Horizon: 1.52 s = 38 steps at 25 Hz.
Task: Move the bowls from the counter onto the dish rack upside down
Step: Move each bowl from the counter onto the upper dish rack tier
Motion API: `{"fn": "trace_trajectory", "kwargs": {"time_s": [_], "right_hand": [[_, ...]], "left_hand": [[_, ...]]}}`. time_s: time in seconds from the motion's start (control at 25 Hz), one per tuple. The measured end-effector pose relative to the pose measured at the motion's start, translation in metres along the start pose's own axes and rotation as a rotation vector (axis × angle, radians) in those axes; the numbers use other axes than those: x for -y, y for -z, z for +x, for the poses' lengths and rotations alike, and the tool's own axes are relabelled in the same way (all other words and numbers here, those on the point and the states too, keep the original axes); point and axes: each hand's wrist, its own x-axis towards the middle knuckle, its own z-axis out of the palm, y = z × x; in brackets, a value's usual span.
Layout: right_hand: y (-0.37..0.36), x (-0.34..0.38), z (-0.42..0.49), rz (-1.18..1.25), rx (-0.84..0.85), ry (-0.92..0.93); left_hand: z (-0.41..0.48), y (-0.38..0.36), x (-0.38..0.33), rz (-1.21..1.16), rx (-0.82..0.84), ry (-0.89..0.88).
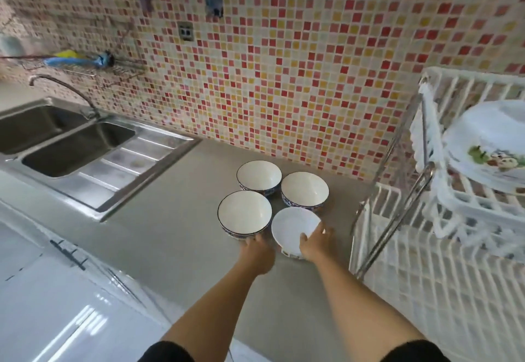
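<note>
Pickup stage: two near bowls in hand

Left hand [257, 250] cupped on near wall of left white blue-rimmed ceramic bowl [244, 215], upright on grey counter [170, 236]; right hand [315, 243] grips tilted plain white bowl [294, 228]; arms outstretched; next: lift, invert, carry to white slatted dish rack [426, 276].

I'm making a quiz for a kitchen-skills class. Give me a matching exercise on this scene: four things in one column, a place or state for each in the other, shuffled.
Things
1. near-right bowl
2. near-left bowl
3. plate
4. sink

Places or states
A. on the rack's upper tier
B. tilted, gripped by the right hand
C. set into the counter, far left
D. upright on the counter, left hand at its near side

Pairs: 1-B, 2-D, 3-A, 4-C
</note>
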Motion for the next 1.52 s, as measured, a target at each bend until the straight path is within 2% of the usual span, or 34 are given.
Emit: {"fn": "trace_trajectory", "kwargs": {"time_s": [0.16,0.28,0.36,0.48,0.64,0.76,0.92,1.04,1.12,1.28,1.36,1.44,1.52], "right_hand": [[-0.020,-0.013,0.011,0.282,0.072,-0.082],[-0.019,-0.028,-0.001,0.306,0.115,-0.013],[-0.018,-0.044,-0.019,0.233,0.082,0.079],[-0.020,-0.055,-0.047,0.260,-0.030,0.137],[0.001,-0.026,-0.079,0.661,-0.045,0.131],[0.033,0.006,-0.092,0.887,-0.156,0.313],[0.103,0.042,-0.120,0.992,-0.233,0.693],[0.172,0.061,-0.155,0.901,-0.331,0.976],[0.219,0.068,-0.179,0.814,-0.413,1.074],[0.305,0.043,-0.215,0.787,-0.426,1.092],[0.335,0.014,-0.217,0.712,-0.424,1.086],[0.381,-0.073,-0.214,0.665,-0.526,1.001],[0.399,-0.098,-0.202,0.593,-0.427,0.950]], "left_hand": [[0.012,-0.015,-0.010,-0.341,0.027,0.057],[0.024,-0.026,-0.007,-0.652,0.012,0.145],[0.021,-0.028,-0.003,-0.769,0.013,0.166],[0.008,-0.025,0.002,-0.888,0.011,0.092],[-0.017,0.000,0.007,-1.111,-0.031,-0.061],[-0.036,0.041,0.007,-1.223,-0.140,-0.141],[-0.074,0.114,-0.010,-1.186,-0.332,-0.411],[-0.117,0.171,-0.036,-1.171,-0.481,-0.702],[-0.141,0.203,-0.057,-1.188,-0.579,-0.847],[-0.183,0.231,-0.113,-1.017,-0.657,-1.131],[-0.185,0.226,-0.140,-0.939,-0.631,-1.194],[-0.185,0.198,-0.215,-0.859,-0.455,-1.306],[-0.182,0.194,-0.221,-0.719,-0.490,-1.270]]}}
